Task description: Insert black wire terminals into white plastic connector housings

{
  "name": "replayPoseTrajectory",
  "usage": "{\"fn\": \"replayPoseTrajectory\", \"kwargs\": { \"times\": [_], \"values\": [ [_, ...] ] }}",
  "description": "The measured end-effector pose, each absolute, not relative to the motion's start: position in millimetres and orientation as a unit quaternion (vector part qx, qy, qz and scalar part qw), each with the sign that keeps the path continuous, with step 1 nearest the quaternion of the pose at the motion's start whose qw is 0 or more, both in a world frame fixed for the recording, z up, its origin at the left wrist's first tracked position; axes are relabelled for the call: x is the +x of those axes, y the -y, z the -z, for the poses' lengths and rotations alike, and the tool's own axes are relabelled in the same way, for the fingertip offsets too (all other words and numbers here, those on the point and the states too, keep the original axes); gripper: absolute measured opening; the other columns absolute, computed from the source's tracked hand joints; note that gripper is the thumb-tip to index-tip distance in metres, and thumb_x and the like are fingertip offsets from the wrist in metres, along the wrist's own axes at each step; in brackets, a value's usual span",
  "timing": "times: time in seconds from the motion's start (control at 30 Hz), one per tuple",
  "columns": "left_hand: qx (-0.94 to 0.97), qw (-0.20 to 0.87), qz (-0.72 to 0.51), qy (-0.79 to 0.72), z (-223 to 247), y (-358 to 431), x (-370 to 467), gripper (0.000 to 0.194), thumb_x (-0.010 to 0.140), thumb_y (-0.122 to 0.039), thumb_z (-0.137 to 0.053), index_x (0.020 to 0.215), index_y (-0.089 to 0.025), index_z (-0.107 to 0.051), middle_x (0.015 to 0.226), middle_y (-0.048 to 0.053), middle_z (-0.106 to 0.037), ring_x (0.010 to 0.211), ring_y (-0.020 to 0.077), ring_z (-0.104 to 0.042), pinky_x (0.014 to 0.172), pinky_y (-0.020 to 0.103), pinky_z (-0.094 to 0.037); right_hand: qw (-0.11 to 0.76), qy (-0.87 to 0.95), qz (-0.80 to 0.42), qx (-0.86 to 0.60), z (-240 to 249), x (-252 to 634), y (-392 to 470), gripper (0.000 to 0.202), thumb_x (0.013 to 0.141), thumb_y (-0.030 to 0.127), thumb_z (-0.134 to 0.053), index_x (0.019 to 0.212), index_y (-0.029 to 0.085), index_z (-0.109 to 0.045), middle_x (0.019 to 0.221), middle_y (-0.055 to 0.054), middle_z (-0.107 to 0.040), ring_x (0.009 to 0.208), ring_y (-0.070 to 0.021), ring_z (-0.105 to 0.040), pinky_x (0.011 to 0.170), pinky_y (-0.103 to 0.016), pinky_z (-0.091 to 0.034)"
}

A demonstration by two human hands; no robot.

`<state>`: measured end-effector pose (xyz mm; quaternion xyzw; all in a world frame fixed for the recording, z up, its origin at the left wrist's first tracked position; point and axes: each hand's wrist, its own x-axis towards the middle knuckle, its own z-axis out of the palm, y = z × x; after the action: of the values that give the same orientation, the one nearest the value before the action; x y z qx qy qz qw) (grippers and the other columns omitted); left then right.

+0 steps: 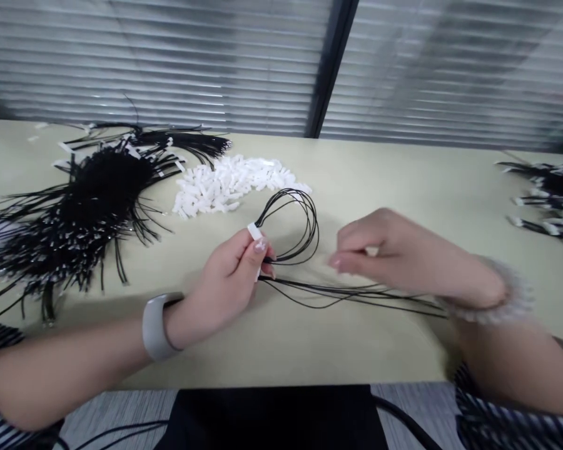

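Observation:
My left hand [237, 265] pinches a white plastic connector [254, 231] between thumb and fingers. Several thin black wires [316, 231] loop out from its right side and curve back to the fingers. More loose black wires [338, 290] trail from the connector to the right, across the table and under my right wrist. To the right of the loop, my right hand [380, 250] is raised with thumb and fingertips pressed together. It is slightly blurred, and whether a thin wire lies in that pinch cannot be made out.
A heap of small white connectors [225, 184] lies behind my left hand. A large pile of black wires [98, 200] with white and metal ends covers the left of the table [309, 350]. More wires [558, 194] lie far right. Window blinds [169, 62] stand behind.

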<state>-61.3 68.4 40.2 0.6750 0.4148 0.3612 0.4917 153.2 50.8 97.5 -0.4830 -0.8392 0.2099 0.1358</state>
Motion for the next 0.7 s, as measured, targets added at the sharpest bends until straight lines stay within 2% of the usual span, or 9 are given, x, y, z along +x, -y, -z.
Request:
{"fn": "replayPoseTrajectory", "kwargs": {
  "times": [0.1, 0.17, 0.23, 0.37, 0.53, 0.7],
  "values": [
    [0.702, 0.460, -0.370, -0.399, -40, -68, -63, 0.029, 0.088, -0.040, -0.033, 0.080, -0.016, -0.048, 0.067, -0.001, -0.051, 0.049, 0.0047, -0.044, 0.043, 0.015, -0.038, 0.113, 0.869, -0.200, -0.439, -86, 135, -50, 0.029, 0.087, 0.031, -0.040, 0.071, 0.016, -0.058, 0.063, 0.003, -0.053, 0.058, -0.0033, -0.044, 0.060, -0.019, -0.033],
    [0.725, 0.419, -0.384, -0.389, -41, -68, -64, 0.028, 0.089, -0.037, -0.034, 0.080, -0.016, -0.049, 0.068, -0.001, -0.051, 0.052, 0.0050, -0.046, 0.048, 0.015, -0.041, 0.122, 0.866, -0.222, -0.431, -77, 123, -50, 0.028, 0.088, 0.029, -0.038, 0.074, 0.017, -0.058, 0.065, 0.004, -0.055, 0.059, -0.0027, -0.045, 0.060, -0.018, -0.033],
    [0.733, 0.388, -0.398, -0.392, -42, -69, -65, 0.026, 0.089, -0.034, -0.034, 0.081, -0.015, -0.050, 0.066, -0.001, -0.050, 0.055, 0.0059, -0.048, 0.050, 0.015, -0.043, 0.142, 0.849, -0.257, -0.440, -70, 115, -49, 0.029, 0.088, 0.031, -0.038, 0.071, 0.016, -0.056, 0.062, 0.005, -0.052, 0.056, -0.0020, -0.042, 0.056, -0.017, -0.032],
    [0.733, 0.363, -0.406, -0.407, -43, -71, -65, 0.024, 0.089, -0.032, -0.035, 0.080, -0.015, -0.049, 0.063, -0.001, -0.050, 0.051, 0.0059, -0.050, 0.045, 0.014, -0.042, 0.184, 0.797, -0.312, -0.482, -63, 110, -45, 0.028, 0.086, 0.034, -0.040, 0.070, 0.016, -0.054, 0.060, 0.005, -0.049, 0.054, -0.0022, -0.038, 0.050, -0.016, -0.030],
    [0.751, 0.289, -0.432, -0.407, -40, -72, -68, 0.021, 0.089, -0.026, -0.035, 0.080, -0.016, -0.051, 0.059, -0.003, -0.050, 0.045, 0.0050, -0.047, 0.043, 0.015, -0.039, 0.183, 0.722, -0.476, -0.467, -59, 106, -46, 0.039, 0.086, 0.047, -0.034, 0.066, 0.015, -0.045, 0.054, 0.004, -0.032, 0.049, -0.0027, -0.027, 0.044, -0.016, -0.024],
    [0.744, 0.280, -0.456, -0.401, -36, -71, -68, 0.020, 0.088, -0.026, -0.037, 0.083, -0.017, -0.054, 0.053, -0.004, -0.046, 0.043, 0.0052, -0.045, 0.040, 0.014, -0.038, 0.188, 0.674, -0.566, -0.436, -58, 103, -49, 0.037, 0.084, 0.047, -0.039, 0.068, 0.015, -0.045, 0.056, 0.005, -0.028, 0.048, -0.0020, -0.022, 0.042, -0.016, -0.022]
  ]
}}
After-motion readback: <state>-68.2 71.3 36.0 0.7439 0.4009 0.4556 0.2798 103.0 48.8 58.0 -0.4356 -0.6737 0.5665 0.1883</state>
